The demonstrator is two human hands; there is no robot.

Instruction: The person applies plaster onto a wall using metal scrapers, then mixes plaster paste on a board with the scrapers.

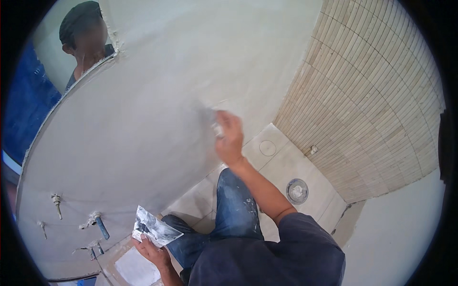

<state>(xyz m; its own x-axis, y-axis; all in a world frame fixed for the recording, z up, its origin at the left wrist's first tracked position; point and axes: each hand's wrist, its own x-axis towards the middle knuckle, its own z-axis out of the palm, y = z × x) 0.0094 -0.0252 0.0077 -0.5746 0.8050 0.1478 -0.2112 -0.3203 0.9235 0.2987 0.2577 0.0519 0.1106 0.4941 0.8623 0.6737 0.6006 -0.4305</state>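
My right hand (230,138) is closed round the handle of a blurred finishing trowel (209,117), with its blade at the grey plastered wall (129,128). Motion smears the blade's outline. Low on the left, my left hand (152,252) grips a flat metal plate (157,226) by its edge. Grey and white plaster smears cover the plate, which is apart from the trowel. The plaster is darker grey on the left of the wall and paler toward the upper right.
Pipe stubs, one with a blue end (101,228), jut from the wall at lower left. Another person (83,38) stands beyond the wall's edge. Narrow beige tiles (358,86) cover the right wall. A round drain (297,191) sits in the tiled floor; a white sheet (137,266) lies lower left.
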